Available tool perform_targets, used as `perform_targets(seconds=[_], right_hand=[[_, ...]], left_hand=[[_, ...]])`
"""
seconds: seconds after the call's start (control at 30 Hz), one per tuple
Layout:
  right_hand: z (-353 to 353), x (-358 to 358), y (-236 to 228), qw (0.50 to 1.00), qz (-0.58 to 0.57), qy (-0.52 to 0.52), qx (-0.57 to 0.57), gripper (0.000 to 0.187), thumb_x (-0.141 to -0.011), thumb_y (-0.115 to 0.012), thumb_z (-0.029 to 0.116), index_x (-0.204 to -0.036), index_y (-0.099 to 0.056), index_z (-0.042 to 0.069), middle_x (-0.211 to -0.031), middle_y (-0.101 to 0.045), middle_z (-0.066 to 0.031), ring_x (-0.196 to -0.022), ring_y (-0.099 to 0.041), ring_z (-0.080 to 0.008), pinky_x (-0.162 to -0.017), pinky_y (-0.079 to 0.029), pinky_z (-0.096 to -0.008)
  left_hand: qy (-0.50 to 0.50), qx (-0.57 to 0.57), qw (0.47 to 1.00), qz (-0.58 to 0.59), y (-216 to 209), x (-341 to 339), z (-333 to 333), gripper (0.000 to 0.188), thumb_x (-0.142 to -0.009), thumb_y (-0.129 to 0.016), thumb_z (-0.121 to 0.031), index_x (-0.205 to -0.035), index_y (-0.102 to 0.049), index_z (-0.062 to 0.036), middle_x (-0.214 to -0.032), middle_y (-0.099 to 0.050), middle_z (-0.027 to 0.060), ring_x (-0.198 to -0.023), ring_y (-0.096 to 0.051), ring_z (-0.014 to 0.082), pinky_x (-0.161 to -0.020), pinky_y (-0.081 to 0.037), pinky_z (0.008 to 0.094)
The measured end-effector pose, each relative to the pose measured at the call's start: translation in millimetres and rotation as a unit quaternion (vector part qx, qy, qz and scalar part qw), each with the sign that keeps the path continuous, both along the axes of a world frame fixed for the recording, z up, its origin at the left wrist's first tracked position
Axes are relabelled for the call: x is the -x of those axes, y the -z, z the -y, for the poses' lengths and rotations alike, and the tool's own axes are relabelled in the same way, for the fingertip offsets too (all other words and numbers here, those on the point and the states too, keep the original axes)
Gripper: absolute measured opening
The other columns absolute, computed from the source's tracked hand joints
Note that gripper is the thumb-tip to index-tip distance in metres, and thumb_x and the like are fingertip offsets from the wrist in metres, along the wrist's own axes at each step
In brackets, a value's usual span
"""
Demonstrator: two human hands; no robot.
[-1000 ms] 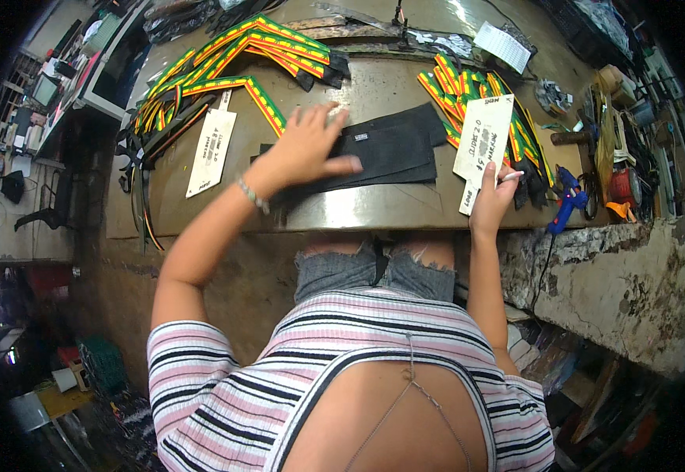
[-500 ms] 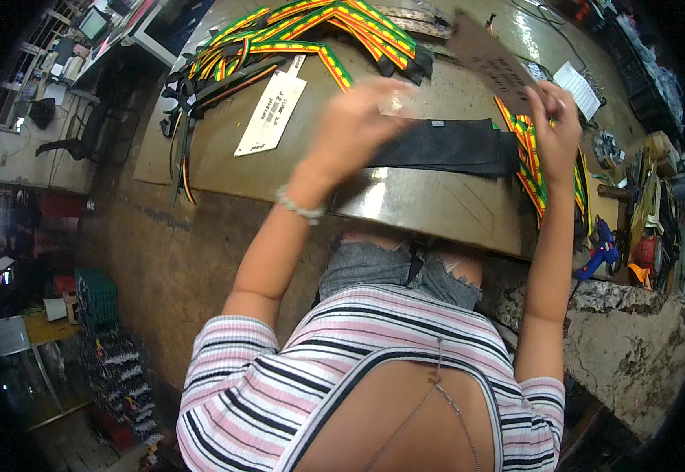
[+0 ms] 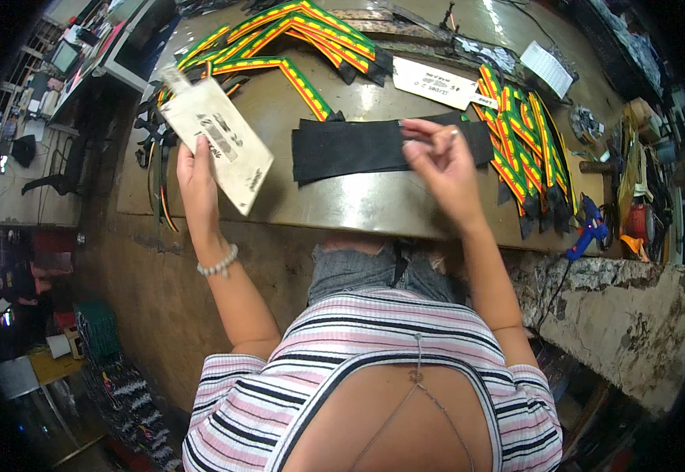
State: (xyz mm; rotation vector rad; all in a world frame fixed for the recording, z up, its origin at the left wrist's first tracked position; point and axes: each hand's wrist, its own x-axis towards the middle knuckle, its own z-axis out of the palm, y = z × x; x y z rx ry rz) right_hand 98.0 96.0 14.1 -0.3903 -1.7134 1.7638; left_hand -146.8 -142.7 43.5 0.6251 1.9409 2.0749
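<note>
My left hand [image 3: 198, 189] grips a white card template [image 3: 220, 141] with a narrow tab and dark handwriting, held tilted above the table's left part. Over a stack of flat black fabric strips [image 3: 350, 148] near the table's front edge, my right hand [image 3: 446, 161] is loosely curled, with a gap between thumb and forefinger. Nothing shows between those fingers; whether they touch the strips I cannot tell. Beyond the stack lies a second white card template [image 3: 434, 83]. To its right is a pile of green, yellow and red patterned straps [image 3: 519, 141] with black ends.
More patterned straps [image 3: 303, 75] lie bent across the far left of the metal table [image 3: 342, 206]. A printed sheet [image 3: 547, 68] rests at the far right. By the right edge are a blue glue gun [image 3: 589, 228] and a tape roll [image 3: 585, 123].
My left hand has moved left and lifted the white template off the table. My right hand has let go of the brown-looking card and come down over the black strips.
</note>
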Motion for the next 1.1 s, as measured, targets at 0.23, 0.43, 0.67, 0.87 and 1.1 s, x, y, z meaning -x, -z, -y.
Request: perform_targets(seconds=[0.23,0.43,0.67,0.87,1.1], right_hand=[[21.4,7.4,-14.7,0.950,-0.027,-0.301,0.081,0.042,-0.094,-0.070,0.013,-0.103,-0.029,0.013,-0.149,-0.042,-0.0201,-0.130,-0.045,-0.0192,-0.107,-0.041,-0.0377],[-0.3,-2.2,-34.9,0.955,-0.035,-0.286,0.069,0.037,-0.101,-0.061,0.025,-0.118,-0.032,0.009,-0.144,-0.043,-0.0175,-0.128,-0.042,-0.0160,-0.108,-0.037,-0.0348],[1.5,12.4,-39.4,0.975,0.083,-0.206,0.015,0.075,-0.100,-0.062,0.035,-0.151,-0.022,-0.003,-0.143,-0.044,-0.0104,-0.132,-0.039,-0.0160,-0.112,-0.033,-0.0300],[-42.6,23.6,-29.4,0.969,0.103,-0.149,-0.167,0.039,-0.096,-0.062,0.010,-0.126,-0.040,0.000,-0.122,-0.057,-0.0129,-0.116,-0.056,-0.0215,-0.099,-0.043,-0.0317],[-55.7,-10.4,28.6,0.793,0.192,-0.103,-0.569,0.062,-0.083,-0.074,0.049,-0.108,-0.048,-0.001,-0.136,-0.049,-0.0239,-0.125,-0.047,-0.0432,-0.108,-0.037,-0.0489]], left_hand=[[0.183,-0.149,0.972,-0.022,-0.2,-112.4,-86.7,0.039,-0.110,-0.041,-0.032,-0.139,-0.037,-0.0060,-0.116,-0.055,0.0047,-0.104,-0.056,0.0147,-0.095,-0.045,0.0311],[0.203,-0.087,0.975,-0.028,4.9,-119.7,-107.2,0.060,-0.109,-0.039,-0.039,-0.150,-0.019,-0.0005,-0.140,-0.044,0.0128,-0.128,-0.044,0.0198,-0.111,-0.033,0.0324],[0.246,-0.055,0.964,-0.081,21.6,-112.9,-120.9,0.054,-0.109,-0.041,-0.040,-0.147,-0.027,-0.0046,-0.134,-0.048,0.0101,-0.119,-0.046,0.0178,-0.107,-0.035,0.0327],[0.153,0.088,0.971,-0.161,30.9,-105.9,-98.0,0.042,-0.105,-0.051,-0.033,-0.139,-0.045,-0.0080,-0.128,-0.055,0.0121,-0.115,-0.053,0.0256,-0.100,-0.041,0.0390],[0.092,0.264,0.870,-0.405,58.9,-103.2,-22.2,0.022,-0.092,-0.064,-0.012,-0.113,-0.067,-0.0043,-0.111,-0.064,0.0117,-0.109,-0.059,0.0315,-0.095,-0.047,0.0438]])
